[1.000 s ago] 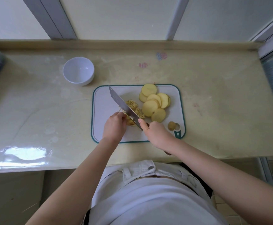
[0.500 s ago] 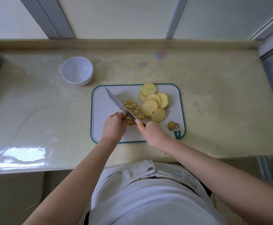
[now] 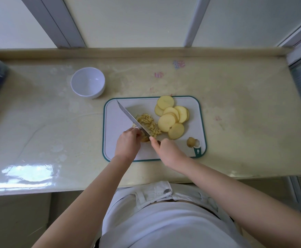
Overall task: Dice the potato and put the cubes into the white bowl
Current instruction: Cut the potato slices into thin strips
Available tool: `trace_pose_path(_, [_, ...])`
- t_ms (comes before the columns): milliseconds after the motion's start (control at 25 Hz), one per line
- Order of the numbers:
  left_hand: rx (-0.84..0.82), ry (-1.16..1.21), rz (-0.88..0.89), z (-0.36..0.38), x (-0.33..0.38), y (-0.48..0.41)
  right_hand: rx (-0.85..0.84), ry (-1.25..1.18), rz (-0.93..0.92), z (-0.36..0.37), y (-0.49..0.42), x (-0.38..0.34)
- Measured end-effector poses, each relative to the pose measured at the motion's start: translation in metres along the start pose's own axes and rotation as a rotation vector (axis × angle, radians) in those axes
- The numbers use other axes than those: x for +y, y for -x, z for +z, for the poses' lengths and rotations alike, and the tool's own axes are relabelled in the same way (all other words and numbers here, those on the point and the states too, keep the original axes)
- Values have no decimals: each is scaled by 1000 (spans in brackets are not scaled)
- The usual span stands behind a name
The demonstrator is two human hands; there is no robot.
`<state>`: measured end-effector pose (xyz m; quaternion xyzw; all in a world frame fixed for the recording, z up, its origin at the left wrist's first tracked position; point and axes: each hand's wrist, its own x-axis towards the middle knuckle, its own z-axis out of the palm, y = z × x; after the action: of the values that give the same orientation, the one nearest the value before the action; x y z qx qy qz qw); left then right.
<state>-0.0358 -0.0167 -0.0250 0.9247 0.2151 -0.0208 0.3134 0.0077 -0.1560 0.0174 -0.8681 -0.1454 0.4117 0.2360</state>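
Since a second ago the knife [image 3: 131, 119] has crept a little to the left across the cutting board [image 3: 113, 133], closer to the fingers that steady the food. Its tip points to the board's far left corner and the blade slants down to the near side. The right hand [image 3: 167, 151] is wrapped around the handle, which it hides almost wholly, with one fingertip up by the heel of the blade. The left hand [image 3: 127, 142] is curled in a claw over a potato piece [image 3: 145, 139], holding it down just against the flat of the blade. On the other side of the blade lies a heap of small cut bits [image 3: 149, 124], and right of that a fan of round potato slices [image 3: 171, 119], overlapping one another. A potato end [image 3: 191, 141] sits alone by the board's near right corner. The white bowl [image 3: 88, 83] stands on the counter [image 3: 235, 113] beyond the board's far left corner, apart from it, with nothing in it yet.
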Motion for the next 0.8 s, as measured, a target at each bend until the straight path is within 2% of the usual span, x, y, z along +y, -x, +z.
trace_pose_path(320, [6, -13, 27, 3, -3, 0, 83, -58, 46, 4, -6, 8])
trace_pose_path(600, [-20, 23, -3, 1, -4, 6, 58, -157, 11, -12, -13, 13])
trace_pose_path(720, [-40, -15, -46, -1, -2, 8, 140, -287, -5, -18, -13, 15])
trace_pose_path(800, [18, -85, 19, -1, 0, 8, 185, -350, -2, -27, -13, 13])
